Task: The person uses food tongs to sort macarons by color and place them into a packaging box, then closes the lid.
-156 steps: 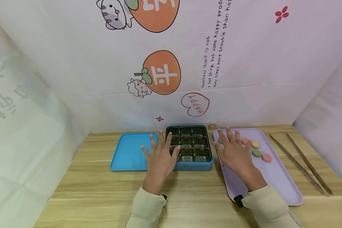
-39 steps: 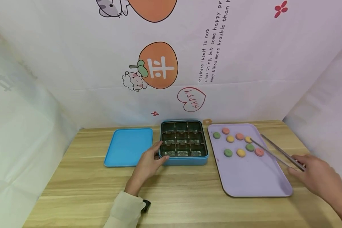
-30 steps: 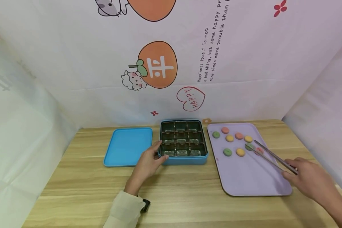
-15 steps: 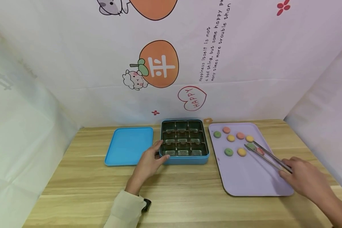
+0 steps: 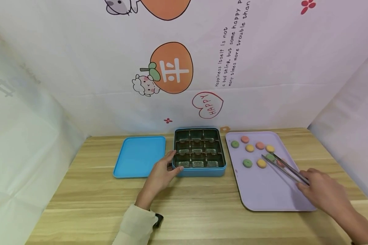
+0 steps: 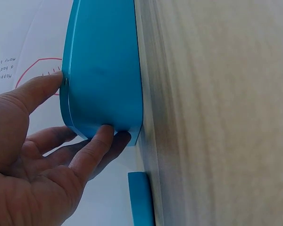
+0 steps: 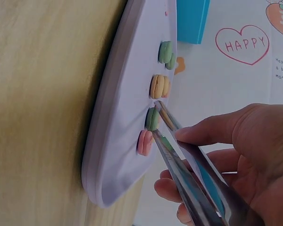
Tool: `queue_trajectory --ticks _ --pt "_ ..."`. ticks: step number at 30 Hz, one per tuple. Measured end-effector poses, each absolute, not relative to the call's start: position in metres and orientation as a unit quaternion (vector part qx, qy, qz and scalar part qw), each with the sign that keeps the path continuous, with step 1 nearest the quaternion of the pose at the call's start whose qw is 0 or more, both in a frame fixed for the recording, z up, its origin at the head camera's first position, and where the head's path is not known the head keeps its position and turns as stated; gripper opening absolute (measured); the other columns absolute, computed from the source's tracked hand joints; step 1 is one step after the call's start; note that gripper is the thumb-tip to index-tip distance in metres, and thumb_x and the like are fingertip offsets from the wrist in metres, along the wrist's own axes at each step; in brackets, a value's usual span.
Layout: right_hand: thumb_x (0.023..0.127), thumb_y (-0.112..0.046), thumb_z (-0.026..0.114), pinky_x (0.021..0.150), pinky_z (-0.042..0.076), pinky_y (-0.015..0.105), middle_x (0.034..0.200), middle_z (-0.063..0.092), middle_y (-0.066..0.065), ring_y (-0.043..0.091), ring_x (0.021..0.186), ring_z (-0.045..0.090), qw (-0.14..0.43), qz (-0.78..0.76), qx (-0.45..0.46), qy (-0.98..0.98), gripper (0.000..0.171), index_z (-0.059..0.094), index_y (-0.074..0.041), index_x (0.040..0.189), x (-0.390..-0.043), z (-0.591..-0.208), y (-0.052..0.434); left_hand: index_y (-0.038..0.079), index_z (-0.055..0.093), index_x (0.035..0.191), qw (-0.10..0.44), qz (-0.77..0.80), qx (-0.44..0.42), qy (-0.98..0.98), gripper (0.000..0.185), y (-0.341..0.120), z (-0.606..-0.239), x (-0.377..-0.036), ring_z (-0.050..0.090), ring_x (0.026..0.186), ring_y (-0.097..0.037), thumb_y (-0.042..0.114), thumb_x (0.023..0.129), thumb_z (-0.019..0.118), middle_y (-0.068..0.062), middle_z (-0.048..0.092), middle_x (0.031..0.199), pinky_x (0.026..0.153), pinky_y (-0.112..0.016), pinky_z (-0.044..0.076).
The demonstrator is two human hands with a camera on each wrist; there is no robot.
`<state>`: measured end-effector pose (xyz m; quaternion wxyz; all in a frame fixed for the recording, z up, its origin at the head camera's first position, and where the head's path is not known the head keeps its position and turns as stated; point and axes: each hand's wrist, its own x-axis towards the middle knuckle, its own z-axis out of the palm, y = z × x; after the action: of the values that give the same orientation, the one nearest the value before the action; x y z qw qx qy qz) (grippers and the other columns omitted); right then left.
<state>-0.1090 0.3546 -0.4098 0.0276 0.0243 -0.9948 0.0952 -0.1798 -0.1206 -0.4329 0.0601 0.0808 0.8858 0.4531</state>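
My left hand point(image 5: 160, 175) holds the front left corner of a blue tin box point(image 5: 200, 173), thumb at the front rim and fingers against the side. Inside the tin is a dark plastic insert point(image 5: 197, 155) with several empty compartments. My right hand point(image 5: 322, 190) grips metal tongs point(image 7: 184, 183) that reach over a lilac tray point(image 5: 263, 195). The tips of the tongs straddle a green macaron point(image 7: 152, 119), one on each side. A pink macaron point(image 7: 145, 142) sits beside it, and a yellow macaron point(image 7: 157, 87) is on its other side.
Several more pink, yellow and green macarons lie on the tray's far half, including a green one point(image 5: 247, 163). Left of the tin, a blue lid point(image 5: 139, 157) lies flat on the wooden table point(image 5: 89, 204). A printed cloth point(image 5: 110, 68) stands behind everything.
Both hands lay spread over the tin and tray at first. Since then the right hand has picked up the tongs and moved left, their tips narrowing around the green macaron. The left hand keeps the tin's corner.
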Motion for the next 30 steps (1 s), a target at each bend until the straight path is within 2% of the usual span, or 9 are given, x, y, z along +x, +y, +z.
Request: queue_trajectory --ticks 6,13,17,19,21,22,24,26,30 --pt "0.089 -0.012 0.075 0.055 0.048 0.056 0.096 0.068 0.026 0.044 0.075 0.066 0.037 0.095 0.028 -0.994 0.04 0.068 0.015 0.117 -0.108 -0.412 0.352 0.011 0.039 0.163 0.062 0.456 0.081 0.884 0.072 -0.121 -0.433 -0.18 0.035 0.055 -0.015 0.025 0.101 0.072 -0.015 0.029 0.172 0.06 -0.031 0.037" --pt "0.088 -0.011 0.076 0.057 0.049 0.059 0.097 0.068 0.028 0.048 0.077 0.066 0.042 0.093 0.034 -0.994 0.041 0.067 0.017 0.118 -0.107 -0.41 0.349 0.013 0.039 0.163 0.06 0.443 0.077 0.891 0.072 -0.12 -0.433 -0.18 0.04 0.06 -0.014 0.028 0.101 0.073 -0.014 0.03 0.172 0.07 -0.034 0.041" --pt "0.087 -0.009 0.078 0.055 0.049 0.057 0.098 0.067 0.028 0.043 0.073 0.066 0.069 0.092 0.043 -0.992 0.04 0.068 0.016 0.116 -0.106 -0.406 0.342 0.014 0.039 0.163 0.063 0.446 0.073 0.89 0.072 -0.12 -0.432 -0.18 0.038 0.057 -0.015 0.028 0.101 0.073 -0.013 0.03 0.172 0.064 -0.032 0.039" --pt "0.085 -0.008 0.079 0.053 0.048 0.053 0.097 0.067 0.026 0.036 0.069 0.063 0.089 0.091 0.053 -0.99 0.038 0.069 0.015 0.113 -0.105 -0.402 0.336 0.013 0.04 0.163 0.061 0.444 0.075 0.891 0.072 -0.12 -0.432 -0.179 0.049 0.065 -0.016 0.028 0.101 0.073 -0.014 0.031 0.172 0.067 -0.031 0.042" --pt "0.082 -0.007 0.082 0.052 0.046 0.049 0.096 0.069 0.024 0.029 0.067 0.061 0.117 0.087 0.067 -0.987 0.036 0.072 0.012 0.11 -0.104 -0.398 0.326 0.013 0.04 0.163 0.061 0.443 0.073 0.891 0.072 -0.12 -0.432 -0.179 0.061 0.085 -0.019 0.028 0.101 0.073 -0.013 0.031 0.172 0.074 -0.033 0.046" --pt "0.081 -0.007 0.083 0.051 0.045 0.046 0.096 0.069 0.022 0.026 0.066 0.059 0.129 0.086 0.074 -0.985 0.036 0.073 0.011 0.111 -0.104 -0.396 0.32 0.013 0.04 0.163 0.059 0.442 0.073 0.892 0.072 -0.12 -0.432 -0.179 0.064 0.097 -0.021 0.028 0.101 0.073 -0.013 0.031 0.172 0.078 -0.035 0.047" --pt "0.079 -0.006 0.084 0.049 0.041 0.041 0.092 0.069 0.018 0.021 0.063 0.054 0.152 0.086 0.089 -0.98 0.036 0.074 0.008 0.111 -0.103 -0.392 0.308 0.012 0.04 0.162 0.056 0.44 0.074 0.893 0.072 -0.12 -0.432 -0.179 0.061 0.119 -0.024 0.028 0.101 0.073 -0.013 0.032 0.171 0.084 -0.037 0.047" --pt "0.077 -0.007 0.085 0.049 0.039 0.037 0.092 0.071 0.014 0.016 0.062 0.052 0.181 0.085 0.108 -0.974 0.036 0.076 0.004 0.11 -0.103 -0.388 0.294 0.012 0.04 0.163 0.057 0.443 0.072 0.892 0.072 -0.12 -0.433 -0.18 0.062 0.115 -0.027 0.028 0.101 0.073 -0.013 0.031 0.172 0.084 -0.039 0.047" --pt "0.075 -0.007 0.087 0.05 0.039 0.033 0.091 0.072 0.007 0.01 0.064 0.051 0.215 0.091 0.152 -0.961 0.032 0.077 -0.001 0.105 -0.105 -0.379 0.264 0.013 0.04 0.163 0.058 0.441 0.072 0.893 0.072 -0.12 -0.433 -0.18 0.059 0.089 -0.022 0.028 0.101 0.073 -0.013 0.031 0.172 0.08 -0.038 0.045"
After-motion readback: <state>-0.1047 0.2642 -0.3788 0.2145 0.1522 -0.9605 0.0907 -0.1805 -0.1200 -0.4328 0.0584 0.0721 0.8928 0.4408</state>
